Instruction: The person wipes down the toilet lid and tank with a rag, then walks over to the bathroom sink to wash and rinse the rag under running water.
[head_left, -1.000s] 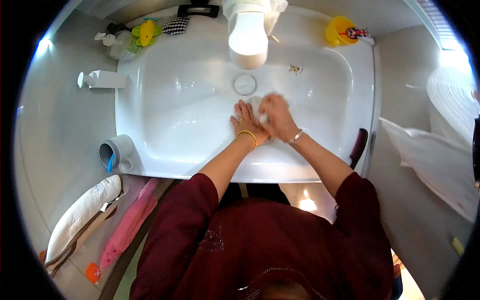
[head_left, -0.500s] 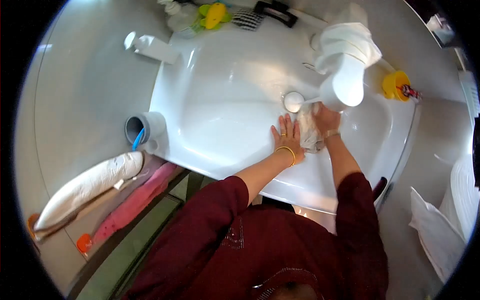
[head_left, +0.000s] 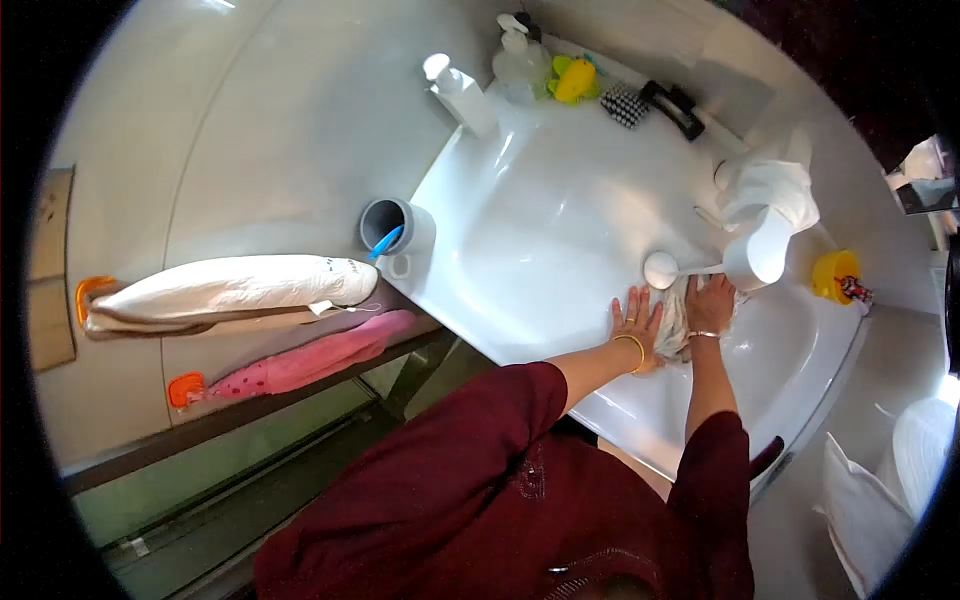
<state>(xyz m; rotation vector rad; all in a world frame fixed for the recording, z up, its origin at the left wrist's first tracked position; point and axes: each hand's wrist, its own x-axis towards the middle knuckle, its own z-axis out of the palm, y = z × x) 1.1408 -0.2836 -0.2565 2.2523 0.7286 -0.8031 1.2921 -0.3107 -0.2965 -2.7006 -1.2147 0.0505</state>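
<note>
Presently, your right hand [head_left: 709, 306] contacts the cloth [head_left: 674, 318] near the tap [head_left: 756, 252], grip indeterminable; your left hand [head_left: 638, 330] lies spread, grip released.

A pale grey wall [head_left: 290, 120] rises on my left, a thin seam [head_left: 178, 195] curving down it beside a tan panel [head_left: 52, 270]. Below, a dark rail [head_left: 200, 432] borders greenish glass [head_left: 190, 468]. Bright light [head_left: 948, 388] glows far right.

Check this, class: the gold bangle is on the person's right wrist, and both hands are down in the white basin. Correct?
The wrist is wrong: the head view shows the gold bangle at the wrist of the left hand, not the right hand. Both hands are down in the white basin.
</note>
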